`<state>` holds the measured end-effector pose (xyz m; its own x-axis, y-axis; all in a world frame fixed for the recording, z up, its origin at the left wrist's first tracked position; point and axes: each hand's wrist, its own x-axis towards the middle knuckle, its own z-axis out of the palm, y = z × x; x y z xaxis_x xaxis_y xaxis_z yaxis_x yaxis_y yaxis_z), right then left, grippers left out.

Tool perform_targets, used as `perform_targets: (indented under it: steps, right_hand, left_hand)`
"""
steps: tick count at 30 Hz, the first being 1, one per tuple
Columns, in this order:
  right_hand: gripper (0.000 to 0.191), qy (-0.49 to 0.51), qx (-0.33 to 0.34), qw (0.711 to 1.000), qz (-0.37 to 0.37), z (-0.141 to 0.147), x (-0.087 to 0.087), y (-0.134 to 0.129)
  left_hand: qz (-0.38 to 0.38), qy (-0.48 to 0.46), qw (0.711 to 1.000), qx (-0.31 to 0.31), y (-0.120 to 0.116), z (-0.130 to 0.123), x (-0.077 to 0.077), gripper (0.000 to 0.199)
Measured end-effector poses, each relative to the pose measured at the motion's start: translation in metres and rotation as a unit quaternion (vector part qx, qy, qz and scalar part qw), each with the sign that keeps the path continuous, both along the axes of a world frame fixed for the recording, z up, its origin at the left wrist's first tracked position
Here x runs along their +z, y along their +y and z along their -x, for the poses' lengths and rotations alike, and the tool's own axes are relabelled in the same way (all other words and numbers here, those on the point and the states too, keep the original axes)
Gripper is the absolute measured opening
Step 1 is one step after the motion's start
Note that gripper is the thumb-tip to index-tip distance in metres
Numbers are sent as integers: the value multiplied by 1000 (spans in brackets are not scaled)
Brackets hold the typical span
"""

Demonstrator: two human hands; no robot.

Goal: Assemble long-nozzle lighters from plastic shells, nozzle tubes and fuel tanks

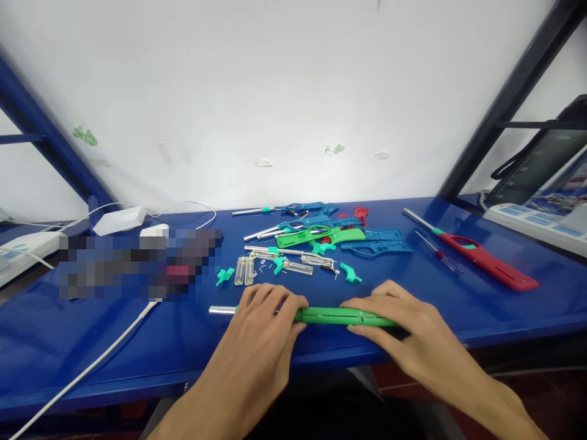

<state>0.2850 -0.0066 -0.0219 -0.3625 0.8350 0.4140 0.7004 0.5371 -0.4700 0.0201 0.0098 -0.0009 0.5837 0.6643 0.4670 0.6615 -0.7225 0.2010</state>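
Note:
A green long-necked lighter [328, 316] lies crosswise between my hands near the table's front edge, its metal tube pointing left. My left hand [263, 330] is wrapped over its front part, just behind the tube. With thumb and fingers, my right hand [403, 321] grips the rear of the green handle. A seam runs along the side turned up. Just beyond are loose lighter parts: clear fuel tanks [244, 271], turquoise triggers [350, 272] and metal tubes [275, 250]. Behind them lie a green handle shell [343, 236] and blue handle shells [383, 242].
On the right rest a whole red lighter [486, 260] and a screwdriver [440, 253]. A white cable [92, 366] crosses the blue table [151, 348] at left, near a blurred patch and a white box [120, 220]. Frame posts [499, 91] stand at both sides, before a white wall.

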Motion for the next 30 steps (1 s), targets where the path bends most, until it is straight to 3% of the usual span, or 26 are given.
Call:
perform_targets:
  steps: [3,7,21,24,27,30]
  right_hand:
    - [24,13,4,999,-30,3,-4,-1]
    - [27,4,32,997,-66,3,-9,-1]
    - [29,-13,30,994,-101,6,-12,-1]
    - [25,27,4,996,-80,8,-12,0]
    - [24,122,-73,990,-12,10,-4,1]
    - [33,252,-87,957,116,16,9,-3]
  left_hand:
    - [-46,16,999,-20,-3,-2,-3,29]
    - [-100,-9,994,-43,0,-4,-13,25]
    - [-155,-23,986,-57,5,-7,-15,25]
    - [-190,-25,981,-26,2,-4,-11,27]
    - [-221,-74,973,-5,-6,-1,-4,39]
    - [-136,-216,967,-8,-13,-2,3,33]
